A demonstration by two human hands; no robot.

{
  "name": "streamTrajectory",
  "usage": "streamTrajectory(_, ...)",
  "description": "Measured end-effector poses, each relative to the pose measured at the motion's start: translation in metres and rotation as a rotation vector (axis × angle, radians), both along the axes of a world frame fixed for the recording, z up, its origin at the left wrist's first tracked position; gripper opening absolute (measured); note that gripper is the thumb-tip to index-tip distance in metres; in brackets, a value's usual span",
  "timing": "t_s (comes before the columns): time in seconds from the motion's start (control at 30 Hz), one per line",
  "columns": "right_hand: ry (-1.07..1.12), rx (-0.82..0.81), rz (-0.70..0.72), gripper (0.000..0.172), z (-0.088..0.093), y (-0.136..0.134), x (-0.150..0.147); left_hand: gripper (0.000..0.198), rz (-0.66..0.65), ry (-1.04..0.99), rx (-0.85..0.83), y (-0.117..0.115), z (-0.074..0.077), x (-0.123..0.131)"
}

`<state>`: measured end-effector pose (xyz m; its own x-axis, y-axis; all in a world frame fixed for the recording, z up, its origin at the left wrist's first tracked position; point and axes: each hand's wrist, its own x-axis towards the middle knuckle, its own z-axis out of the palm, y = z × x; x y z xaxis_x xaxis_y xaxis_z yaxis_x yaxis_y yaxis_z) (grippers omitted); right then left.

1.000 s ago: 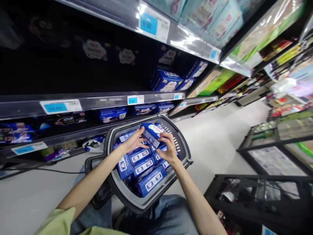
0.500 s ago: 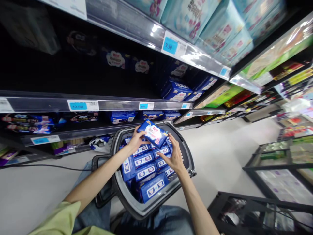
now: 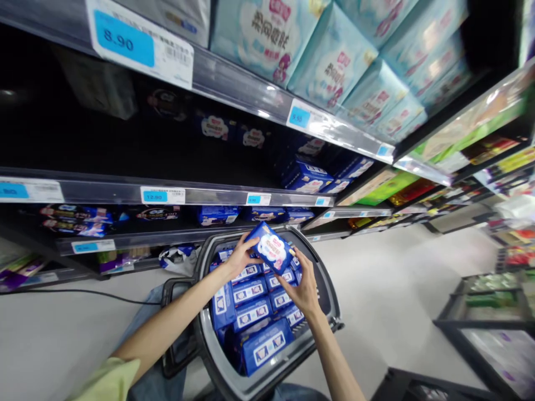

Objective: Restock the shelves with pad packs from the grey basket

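The big black shelf (image 3: 209, 196) is at eleven o'clock. The basket (image 3: 324, 270) is at six, with blue packs (image 3: 251, 313) inside. Over it, the left hand (image 3: 239, 260) grips the raised pack's (image 3: 272, 249) nine o'clock side and the right hand (image 3: 307, 287) its four o'clock side.

two hands (image 3: 307, 285), one held blue pack (image 3: 271, 248), one basket (image 3: 229, 381)

Pale lime-green short sleeve (image 3: 111, 380), plain-coloured, above faded blue denim trousers (image 3: 156, 385).

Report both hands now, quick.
Left hand: holding a blue pack by its left end.
Right hand: holding the same blue pack at its right end.
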<state>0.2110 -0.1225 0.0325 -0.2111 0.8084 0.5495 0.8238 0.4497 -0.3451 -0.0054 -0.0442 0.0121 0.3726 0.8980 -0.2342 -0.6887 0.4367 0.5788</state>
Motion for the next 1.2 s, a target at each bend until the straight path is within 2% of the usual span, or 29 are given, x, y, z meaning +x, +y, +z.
streamTrajectory(0.2,0.011,0.062,0.024,0.073,0.000,0.000,0.001,0.048,-0.006,0.001,0.003,0.000,0.001,-0.001)
streamTrajectory(0.37,0.023,0.052,0.023,0.068,0.001,0.001,0.001,0.041,0.010,-0.019,-0.015,0.001,-0.002,-0.001)
streamTrajectory(0.8,0.071,0.051,0.020,0.056,-0.008,0.002,0.007,0.042,0.015,-0.031,-0.019,0.001,-0.003,-0.001)
streamTrajectory(1.2,0.100,0.074,0.022,0.053,-0.011,0.006,0.009,0.048,0.009,0.087,0.004,-0.001,-0.004,-0.002)
